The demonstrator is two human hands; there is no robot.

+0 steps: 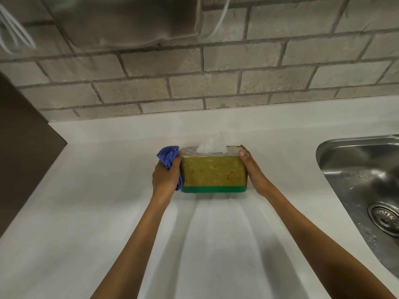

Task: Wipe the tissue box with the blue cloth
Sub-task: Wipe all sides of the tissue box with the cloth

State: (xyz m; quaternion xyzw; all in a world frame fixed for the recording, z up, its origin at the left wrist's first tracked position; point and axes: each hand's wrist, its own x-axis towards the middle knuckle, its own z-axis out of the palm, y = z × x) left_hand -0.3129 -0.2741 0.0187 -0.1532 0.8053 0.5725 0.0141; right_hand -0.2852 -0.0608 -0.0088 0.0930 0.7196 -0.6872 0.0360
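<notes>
Tissue box: sits on the white bench, a bit back from the middle, long side facing the camera; olive-yellow wall with small orange marks, green band along the bottom, white tissue poking up from the top slot.
Blue cloth: bunched up and pressed against the box's left end, part of it bulging above the hand, a strip hanging down to the green band.
Left hand: up against the left end of the box, fingers clenched around the blue cloth, thumb lying near the box's top corner.
Right hand: flat along the right end of the box, thumb hooked over the top edge, the other fingers wrapped behind and mostly hidden; it grips the box by that end.
Arms: both bare, reaching in from the bottom edge, one on each side of the box.
Sink: steel basin to the right, well apart from the box, water drops on its floor, drain at the far right edge.
Wall: grey brick behind the bench.
Dark panel: stands at the left end.
</notes>
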